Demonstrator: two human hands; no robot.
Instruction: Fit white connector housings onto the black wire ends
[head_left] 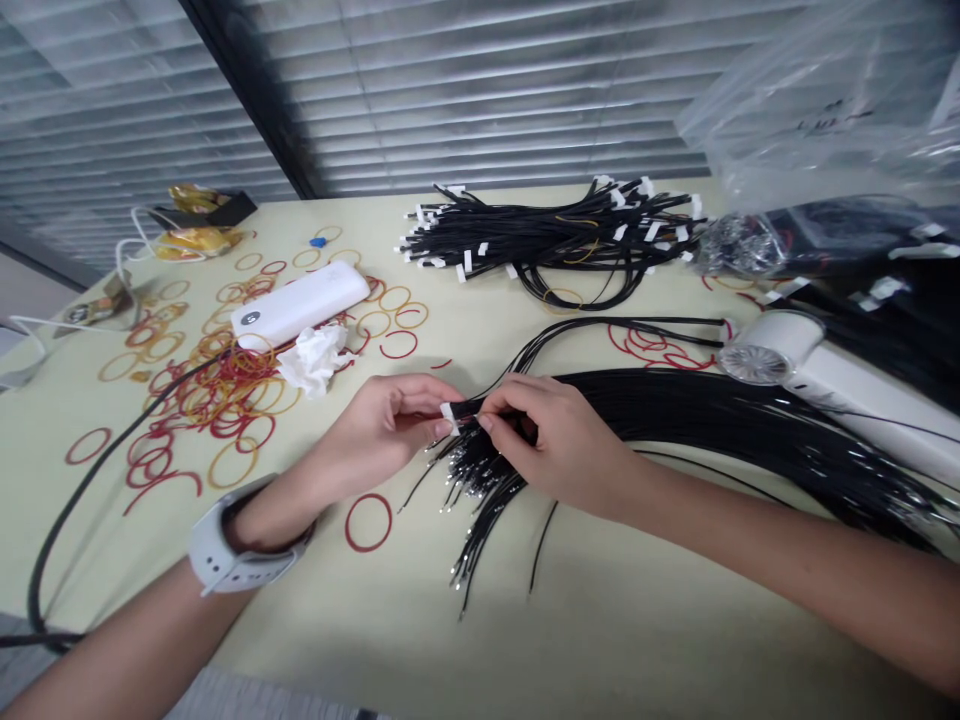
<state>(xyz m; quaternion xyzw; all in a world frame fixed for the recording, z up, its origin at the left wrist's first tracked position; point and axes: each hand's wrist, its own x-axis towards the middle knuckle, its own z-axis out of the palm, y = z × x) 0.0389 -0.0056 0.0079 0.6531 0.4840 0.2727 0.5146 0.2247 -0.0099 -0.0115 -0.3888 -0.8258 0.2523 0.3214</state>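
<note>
Your left hand [379, 430] pinches that white connector [450, 418], probably to keep it steady; your right hand [566, 440] pinches the wires [468, 408] right beside it, likely for finer control.

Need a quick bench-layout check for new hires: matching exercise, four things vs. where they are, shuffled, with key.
Things:
1. Left hand
2. White handheld fan
3. Crumpled white tissue
4. Watch strap

Places:
A. Among red and yellow bands
B. Around the left wrist
C. Fingers at the white connector
D. Right side, beside black cables

Pairs: 1-C, 2-D, 3-A, 4-B
</note>
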